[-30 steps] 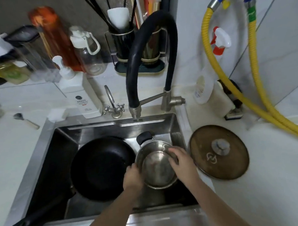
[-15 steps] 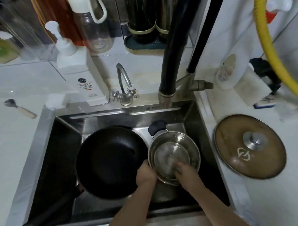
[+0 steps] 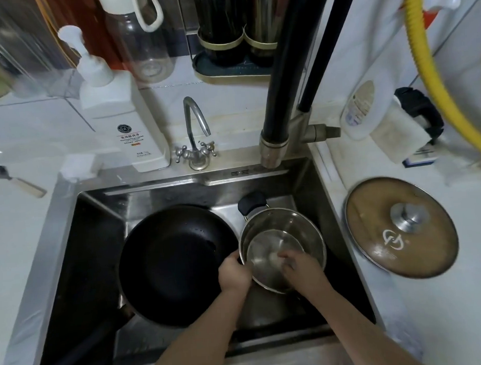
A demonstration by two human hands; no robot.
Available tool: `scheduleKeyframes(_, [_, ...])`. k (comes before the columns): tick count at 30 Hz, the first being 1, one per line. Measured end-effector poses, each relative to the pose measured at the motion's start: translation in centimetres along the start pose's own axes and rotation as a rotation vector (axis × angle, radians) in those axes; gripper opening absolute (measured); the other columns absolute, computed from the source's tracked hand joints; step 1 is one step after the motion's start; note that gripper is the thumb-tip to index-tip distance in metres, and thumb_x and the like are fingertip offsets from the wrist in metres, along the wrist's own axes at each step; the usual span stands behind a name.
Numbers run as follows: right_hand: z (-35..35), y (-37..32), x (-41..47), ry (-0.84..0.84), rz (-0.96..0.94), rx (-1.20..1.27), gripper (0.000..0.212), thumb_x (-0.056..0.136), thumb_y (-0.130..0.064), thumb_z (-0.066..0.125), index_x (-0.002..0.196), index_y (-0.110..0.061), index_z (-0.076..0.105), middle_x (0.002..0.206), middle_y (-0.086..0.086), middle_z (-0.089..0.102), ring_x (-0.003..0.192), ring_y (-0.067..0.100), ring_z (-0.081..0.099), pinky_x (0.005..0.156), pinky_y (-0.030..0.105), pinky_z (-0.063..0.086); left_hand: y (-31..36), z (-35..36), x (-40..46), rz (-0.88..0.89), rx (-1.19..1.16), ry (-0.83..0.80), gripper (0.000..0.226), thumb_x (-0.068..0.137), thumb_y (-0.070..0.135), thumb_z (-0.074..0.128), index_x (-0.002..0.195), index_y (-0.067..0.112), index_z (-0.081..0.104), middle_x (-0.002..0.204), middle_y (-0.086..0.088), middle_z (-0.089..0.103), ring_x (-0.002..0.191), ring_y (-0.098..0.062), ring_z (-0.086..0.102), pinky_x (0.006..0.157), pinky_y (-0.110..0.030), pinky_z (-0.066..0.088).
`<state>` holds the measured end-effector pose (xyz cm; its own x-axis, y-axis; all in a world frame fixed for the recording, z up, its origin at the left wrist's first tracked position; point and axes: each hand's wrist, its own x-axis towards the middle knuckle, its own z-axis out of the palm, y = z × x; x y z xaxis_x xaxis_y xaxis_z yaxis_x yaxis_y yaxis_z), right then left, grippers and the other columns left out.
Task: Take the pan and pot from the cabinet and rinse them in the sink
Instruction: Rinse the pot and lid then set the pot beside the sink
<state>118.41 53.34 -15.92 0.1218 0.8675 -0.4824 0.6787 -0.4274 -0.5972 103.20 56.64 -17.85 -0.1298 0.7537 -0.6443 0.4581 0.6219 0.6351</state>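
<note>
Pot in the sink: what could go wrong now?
1. The pot is tilted, and only the left hand grips its rim while the right hand rubs inside; it might slip and bang the pan.
2. The lid lies near the sink; an elbow could knock it.

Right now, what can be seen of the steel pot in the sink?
The shiny round stainless steel pot sits tilted in the right part of the steel sink, its open mouth facing up toward the camera, beside the black frying pan. A black side handle sticks out at its far rim. The left hand grips its near-left rim; the right hand reaches inside.
</note>
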Motion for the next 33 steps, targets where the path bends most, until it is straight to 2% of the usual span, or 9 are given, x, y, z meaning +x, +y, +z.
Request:
scheduleKeyframes(3, [-1.3,-1.2,-0.2,0.038,-0.024,0.006,0.034,0.09,-0.009,0.052,0.123,-0.015,0.06,0.125,0.006,0.062,0.119,0.023,0.055,0.103,0.026,0.039,0.6,-1.3,-0.7,0.026,0.007,0.012,0.036,0.077,0.022,0.066,0.113,0.022,0.068,0.099,-0.006,0.073,0.091,-0.026,0.069,0.081,-0.035,0.057])
scheduleKeyframes(6, [-3.1,-3.1,-0.6,0.068,-0.089,-0.051,0.035,0.092,-0.012,0.051,0.127,-0.015,0.057,0.127,0.004,0.059,0.119,0.02,0.053,0.101,0.022,0.033,1.3,-3.1,-2.0,0.047,-0.04,0.001,0.032,0.076,0.019,0.063,0.107,0.024,0.069,0.089,-0.003,0.072,0.081,-0.023,0.07,0.076,-0.037,0.059])
scheduleKeyframes(10, [-6.4,-5.8,-0.7,0.26,-0.116,0.084,0.032,0.089,-0.026,0.059,0.12,-0.023,0.057,0.108,-0.01,0.059,0.105,0.009,0.056,0.099,0.026,0.041,2.9,-6.2,-3.8,0.079,-0.076,0.03,0.024,0.076,0.015,0.062,0.097,0.026,0.067,0.083,-0.006,0.072,0.072,-0.024,0.071,0.066,-0.043,0.061])
scheduleKeyframes(12, [-8.9,-7.0,-0.9,0.327,-0.092,0.167,0.039,0.09,-0.025,0.058,0.128,-0.017,0.053,0.115,-0.005,0.058,0.11,0.013,0.055,0.097,0.025,0.039,3.9,-7.8,-5.0,0.119,-0.072,0.062,0.027,0.072,0.019,0.064,0.098,0.025,0.069,0.079,-0.004,0.072,0.068,-0.023,0.071,0.067,-0.043,0.061])
scheduleKeyframes(14, [-11.8,-8.1,-1.0,0.405,-0.061,0.211,0.043,0.093,-0.023,0.054,0.133,-0.009,0.047,0.125,0.007,0.058,0.116,0.022,0.054,0.093,0.026,0.037,5.0,-9.2,-6.3,0.138,-0.082,0.077,0.026,0.076,0.013,0.064,0.098,0.026,0.069,0.078,-0.004,0.072,0.065,-0.023,0.071,0.063,-0.04,0.061])
scheduleKeyframes(18, [-16.5,-9.0,0.8,0.491,0.036,0.255,0.044,0.096,-0.024,0.049,0.134,-0.004,0.042,0.124,0.014,0.056,0.113,0.029,0.053,0.082,0.025,0.033,6.9,-10.8,-8.3,0.163,-0.166,0.074,0.031,0.081,0.002,0.061,0.098,0.028,0.067,0.086,-0.01,0.072,0.072,-0.028,0.072,0.062,-0.042,0.061])
scheduleKeyframes(23, [-19.0,-9.4,3.7,0.496,0.065,0.303,0.048,0.096,-0.026,0.05,0.134,0.001,0.041,0.134,0.018,0.051,0.125,0.033,0.046,0.102,0.034,0.033,8.5,-11.3,-9.5,0.14,-0.284,0.067,0.028,0.082,0.001,0.061,0.098,0.023,0.068,0.088,-0.007,0.071,0.077,-0.025,0.072,0.065,-0.042,0.061])
scheduleKeyframes(28, [-19.4,-9.0,6.5,0.477,0.053,0.332,0.029,0.095,-0.017,0.046,0.114,0.0,0.059,0.111,0.021,0.064,0.105,0.036,0.058,0.094,0.041,0.044,8.8,-10.7,-9.5,0.112,-0.349,0.091,0.024,0.083,0.001,0.061,0.093,0.021,0.07,0.079,-0.004,0.07,0.064,-0.016,0.068,0.062,-0.038,0.061])
scheduleKeyframes(33, [-19.8,-7.7,8.6,0.45,0.076,0.502,0.026,0.094,-0.015,0.046,0.106,0.001,0.063,0.096,0.018,0.064,0.096,0.035,0.061,0.095,0.051,0.048,9.0,-10.0,-9.3,0.077,-0.405,0.117,0.023,0.082,0.002,0.062,0.093,0.02,0.07,0.078,-0.004,0.069,0.062,-0.015,0.066,0.059,-0.033,0.06])
